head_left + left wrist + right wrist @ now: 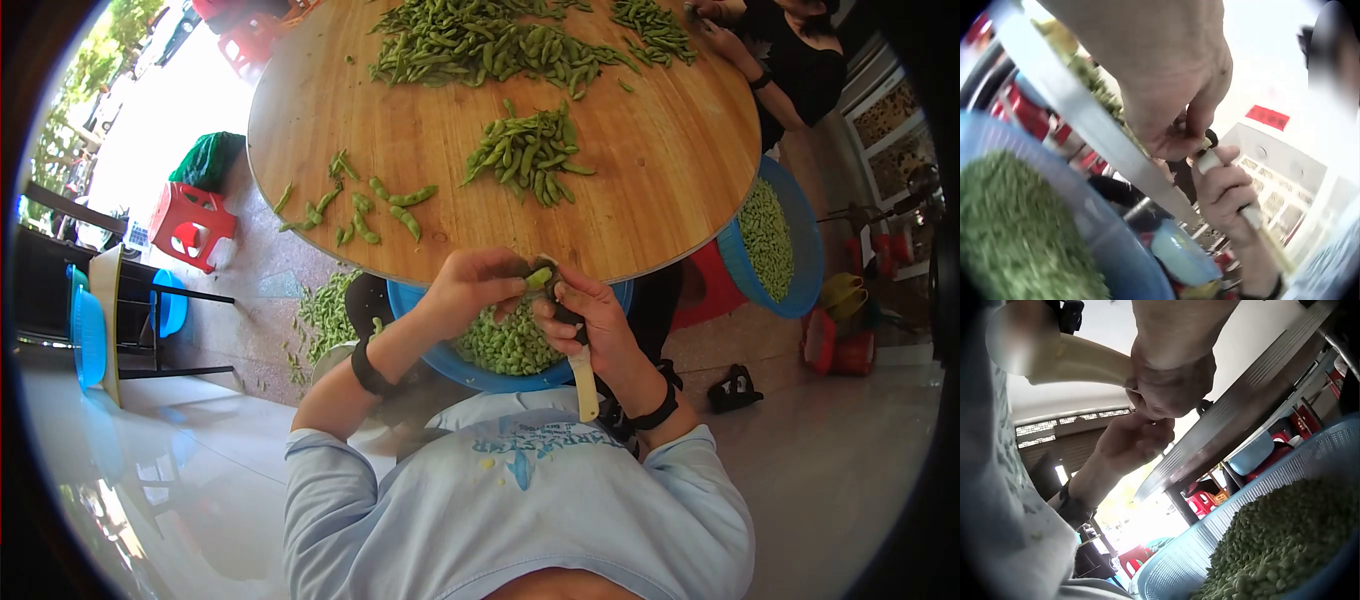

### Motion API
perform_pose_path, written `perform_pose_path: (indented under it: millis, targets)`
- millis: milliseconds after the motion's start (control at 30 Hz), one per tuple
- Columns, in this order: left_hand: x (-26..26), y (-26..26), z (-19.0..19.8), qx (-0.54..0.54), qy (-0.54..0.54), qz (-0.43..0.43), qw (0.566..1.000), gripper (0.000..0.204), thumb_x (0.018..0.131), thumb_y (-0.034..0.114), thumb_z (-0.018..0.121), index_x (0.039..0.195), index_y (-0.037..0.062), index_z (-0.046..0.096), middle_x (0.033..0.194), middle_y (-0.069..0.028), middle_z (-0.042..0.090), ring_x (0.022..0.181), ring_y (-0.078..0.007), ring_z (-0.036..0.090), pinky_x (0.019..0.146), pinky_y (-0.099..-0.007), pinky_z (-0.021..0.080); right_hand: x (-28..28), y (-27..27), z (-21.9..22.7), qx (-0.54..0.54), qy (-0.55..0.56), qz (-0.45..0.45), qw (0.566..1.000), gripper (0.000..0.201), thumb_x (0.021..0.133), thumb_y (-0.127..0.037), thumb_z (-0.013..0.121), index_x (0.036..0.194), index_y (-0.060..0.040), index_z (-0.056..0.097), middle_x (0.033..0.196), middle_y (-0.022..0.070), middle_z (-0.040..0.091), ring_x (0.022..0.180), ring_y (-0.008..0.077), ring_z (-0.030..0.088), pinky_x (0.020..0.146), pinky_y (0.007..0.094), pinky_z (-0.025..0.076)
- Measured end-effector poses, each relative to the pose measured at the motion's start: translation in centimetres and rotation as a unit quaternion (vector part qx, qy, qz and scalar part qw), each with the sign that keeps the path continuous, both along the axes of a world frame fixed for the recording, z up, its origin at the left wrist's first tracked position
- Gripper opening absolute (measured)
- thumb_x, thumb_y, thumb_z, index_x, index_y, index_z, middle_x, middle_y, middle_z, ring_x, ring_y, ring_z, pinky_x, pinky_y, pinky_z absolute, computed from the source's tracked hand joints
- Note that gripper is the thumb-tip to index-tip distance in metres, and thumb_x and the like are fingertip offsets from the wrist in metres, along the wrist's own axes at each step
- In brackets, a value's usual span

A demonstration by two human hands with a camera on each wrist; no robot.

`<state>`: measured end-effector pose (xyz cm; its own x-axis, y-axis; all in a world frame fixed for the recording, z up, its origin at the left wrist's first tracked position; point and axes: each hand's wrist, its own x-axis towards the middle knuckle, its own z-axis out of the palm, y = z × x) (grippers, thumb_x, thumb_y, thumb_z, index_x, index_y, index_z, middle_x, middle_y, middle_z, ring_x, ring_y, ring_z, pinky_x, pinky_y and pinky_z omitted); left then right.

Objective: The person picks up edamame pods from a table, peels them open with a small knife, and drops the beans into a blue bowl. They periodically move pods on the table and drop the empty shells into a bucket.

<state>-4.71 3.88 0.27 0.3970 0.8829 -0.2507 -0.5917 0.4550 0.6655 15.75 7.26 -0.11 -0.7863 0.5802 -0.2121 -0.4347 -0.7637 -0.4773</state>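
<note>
Left hand (475,283) pinches a pod (540,278), likely soft and light, best held at nine o'clock, while right hand (594,311) grips a tool (584,387).

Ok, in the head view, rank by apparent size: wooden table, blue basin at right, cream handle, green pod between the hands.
Largest first:
1. Wooden table
2. Blue basin
3. Cream handle
4. Green pod, plainly smallest

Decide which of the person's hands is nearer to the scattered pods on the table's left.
Left. In the head view, the left hand is below and right of the scattered pods; the right hand is farther right.
</note>
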Motion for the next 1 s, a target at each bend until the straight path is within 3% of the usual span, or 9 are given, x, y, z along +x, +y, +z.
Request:
perform_pose_path:
  millis: [100, 167, 267, 400, 567, 667, 733, 867, 1000]
  targets:
    - [1.0, -0.7, 1.4, 0.168, 0.349, 0.075, 0.919, 0.017, 0.082, -0.001, 0.063, 0.098, -0.0012, 0.058, 0.082, -0.0058, 0.059, 0.07, -0.0167, 0.058, 0.055, -0.0285, 0.045, -0.1, -0.1, 0.1, -0.023, -0.008, -0.012, 1.0, 0.024, 0.095, -0.013, 0.049, 0.117, -0.0041, 0.055, 0.083, 0.0123, 0.058, 0.052, 0.0093, 0.045, 0.039, 0.0184, 0.036]
    - [1.2, -0.9, 1.8, 0.435, 0.567, 0.133, 0.686, 0.023, 0.076, -0.003, 0.065, 0.097, -0.0011, 0.057, 0.082, -0.0097, 0.057, 0.069, -0.0222, 0.059, 0.057, -0.03, 0.047, -0.3, -0.2, 0.3, -0.027, -0.009, -0.012, 1.0, 0.022, 0.095, -0.013, 0.049, 0.115, -0.0044, 0.056, 0.084, 0.0125, 0.058, 0.053, 0.0097, 0.046, 0.038, 0.0184, 0.036]
    - [1.1, -0.9, 1.3, 0.523, 0.626, 0.155, 0.558, 0.029, 0.069, -0.005, 0.067, 0.097, -0.0005, 0.057, 0.083, -0.0135, 0.055, 0.069, -0.0278, 0.059, 0.059, -0.0312, 0.048, -0.4, -0.6, 0.3, -0.038, -0.014, 0.0, 0.999, 0.021, 0.095, -0.013, 0.049, 0.113, -0.0046, 0.056, 0.085, 0.0126, 0.059, 0.053, 0.0104, 0.049, 0.038, 0.0188, 0.036]
    - [1.5, -1.6, 1.2, 0.516, 0.629, 0.183, 0.552, 0.023, 0.073, -0.003, 0.066, 0.095, -0.0023, 0.059, 0.08, -0.0134, 0.056, 0.067, -0.0258, 0.059, 0.057, -0.031, 0.047, -0.6, -1.0, 0.2, -0.031, -0.03, -0.019, 0.999, 0.022, 0.095, -0.014, 0.05, 0.114, -0.0048, 0.057, 0.082, 0.0118, 0.059, 0.052, 0.0107, 0.05, 0.037, 0.0191, 0.036]
    - [1.2, -1.0, 1.6, 0.047, 0.29, 0.08, 0.952, 0.013, 0.086, 0.003, 0.059, 0.094, -0.0066, 0.063, 0.072, -0.0059, 0.057, 0.063, -0.0104, 0.055, 0.053, -0.0253, 0.044, -0.6, -0.9, 0.3, 0.071, -0.065, -0.041, 0.994, 0.023, 0.095, -0.011, 0.049, 0.114, -0.0017, 0.056, 0.08, 0.01, 0.06, 0.051, 0.0096, 0.049, 0.038, 0.0187, 0.035]
    - [1.6, -1.5, 1.3, 0.106, 0.309, 0.085, 0.942, 0.014, 0.089, 0.002, 0.056, 0.096, -0.0069, 0.062, 0.075, -0.0021, 0.056, 0.066, -0.0061, 0.053, 0.054, -0.0226, 0.043, -1.0, -1.0, 0.0, 0.266, -0.223, -0.11, 0.931, 0.025, 0.091, -0.007, 0.055, 0.114, 0.0014, 0.055, 0.078, 0.01, 0.06, 0.054, 0.0115, 0.052, 0.043, 0.0216, 0.039]
    - [1.9, -1.6, 0.8, 0.174, 0.386, 0.106, 0.9, 0.014, 0.087, 0.001, 0.056, 0.097, -0.0063, 0.062, 0.077, -0.004, 0.057, 0.066, -0.0092, 0.055, 0.055, -0.0239, 0.043, -1.5, -0.7, -0.8, 0.605, -0.344, -0.244, 0.675, 0.033, 0.083, -0.004, 0.065, 0.113, 0.0027, 0.052, 0.082, 0.0123, 0.059, 0.061, 0.0165, 0.055, 0.051, 0.0259, 0.045]
    - [2.5, -2.0, 1.3, 0.33, 0.542, 0.143, 0.76, 0.02, 0.08, -0.003, 0.058, 0.099, -0.0041, 0.062, 0.082, -0.0109, 0.058, 0.066, -0.0206, 0.058, 0.057, -0.029, 0.045, -1.3, -0.6, -0.4, 0.632, -0.388, -0.205, 0.639, 0.041, 0.076, -0.003, 0.07, 0.112, 0.0028, 0.051, 0.086, 0.0151, 0.056, 0.069, 0.0227, 0.058, 0.058, 0.0313, 0.049]
    - [3.0, -2.4, 1.7, 0.301, 0.553, 0.129, 0.766, 0.023, 0.076, -0.003, 0.059, 0.099, -0.002, 0.063, 0.081, -0.014, 0.058, 0.067, -0.0267, 0.058, 0.058, -0.0312, 0.045, -1.5, -0.6, -1.1, 0.686, -0.366, -0.231, 0.585, 0.039, 0.072, 0.004, 0.065, 0.108, 0.0036, 0.05, 0.087, 0.016, 0.055, 0.071, 0.031, 0.059, 0.059, 0.0352, 0.049]
